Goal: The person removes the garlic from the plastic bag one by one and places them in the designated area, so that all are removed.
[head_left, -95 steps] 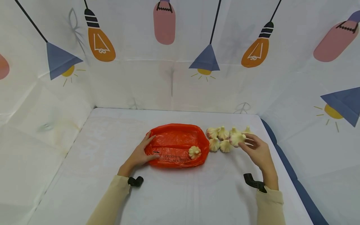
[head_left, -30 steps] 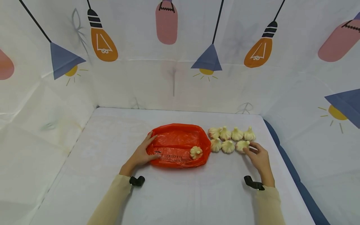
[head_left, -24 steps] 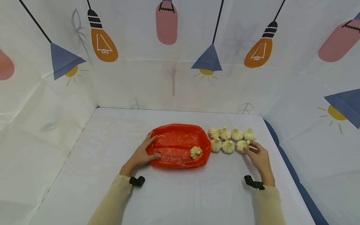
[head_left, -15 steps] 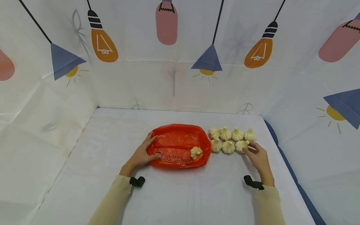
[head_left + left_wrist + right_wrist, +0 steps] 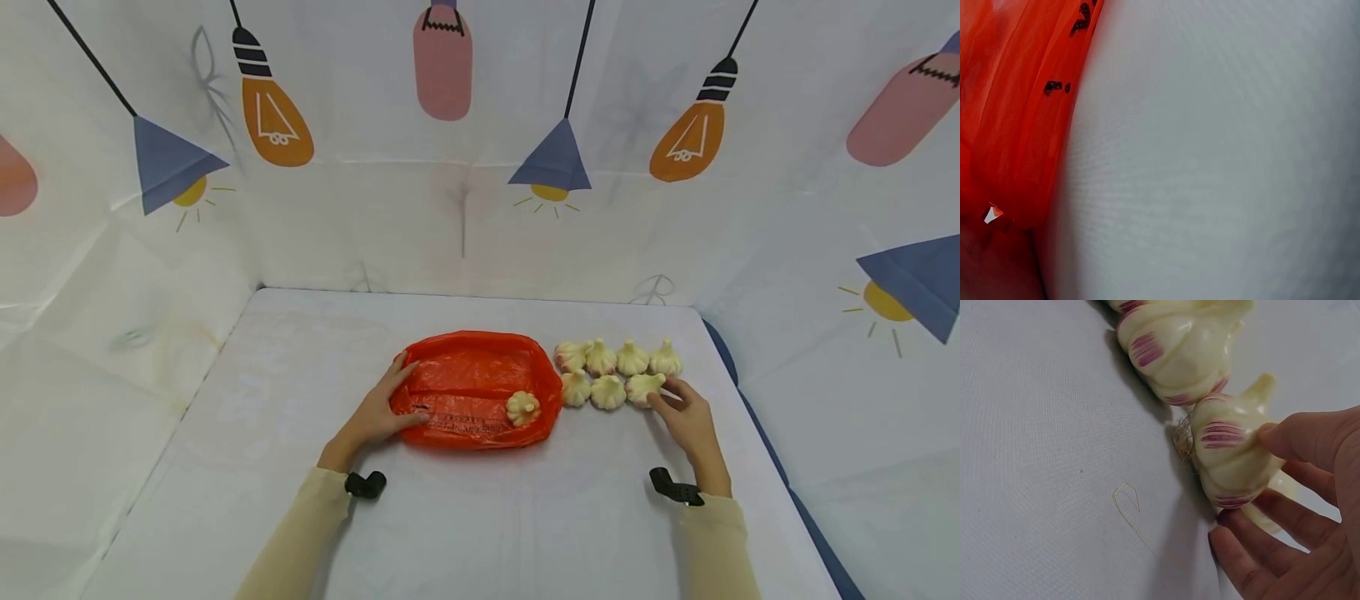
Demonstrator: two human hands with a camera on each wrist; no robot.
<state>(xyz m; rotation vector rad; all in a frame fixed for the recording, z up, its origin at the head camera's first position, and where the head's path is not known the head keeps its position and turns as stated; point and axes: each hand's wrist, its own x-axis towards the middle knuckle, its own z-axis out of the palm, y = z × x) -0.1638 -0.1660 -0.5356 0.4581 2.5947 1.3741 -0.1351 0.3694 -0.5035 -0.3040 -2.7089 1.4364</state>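
Note:
A red plastic bag (image 5: 468, 375) with black print lies spread wide in the middle of the table, its edges raised like a rim. My left hand (image 5: 375, 410) holds its left end, fingers and thumb over the rim. Inside the bag, toward the right, sits one garlic bulb (image 5: 522, 408). My right hand (image 5: 686, 421) pinches another garlic bulb (image 5: 1232, 447) between thumb and fingers at the right end of the near row. Purple streaks and dry roots show on that bulb in the right wrist view. Mostly the bag and white cloth (image 5: 1210, 156) fill the left wrist view.
Several more garlic bulbs (image 5: 601, 358) stand in two rows right of the bag, close against its edge. A white cloth covers the table (image 5: 517, 517). Printed fabric walls (image 5: 465, 208) rise behind and at both sides. A dark blue edge (image 5: 813, 525) runs along the right.
From above the rows, my right hand has lowered its garlic bulb to the right end of the near row. Over the last second it has hardly moved. My left hand stays on the bag.

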